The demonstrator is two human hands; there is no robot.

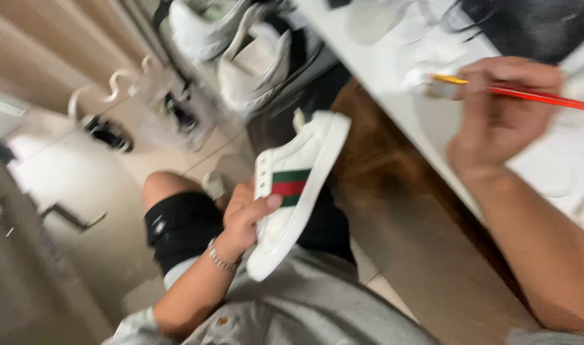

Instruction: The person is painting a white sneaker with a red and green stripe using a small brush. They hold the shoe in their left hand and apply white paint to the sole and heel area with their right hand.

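The person wears a grey shirt [317, 306] with short sleeves, leaving both forearms bare, and black shorts [183, 227] with a small pale mark on the leg. A silver link bracelet [220, 258] circles the left wrist.

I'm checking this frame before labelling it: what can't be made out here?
Head view only:
- Brush tip: motion blur, against the white table.
- Right hand grip: blurred.
- Sneaker far side: faces away; left hand covers part.
- Shoes on rack: blurred, cut by top edge.
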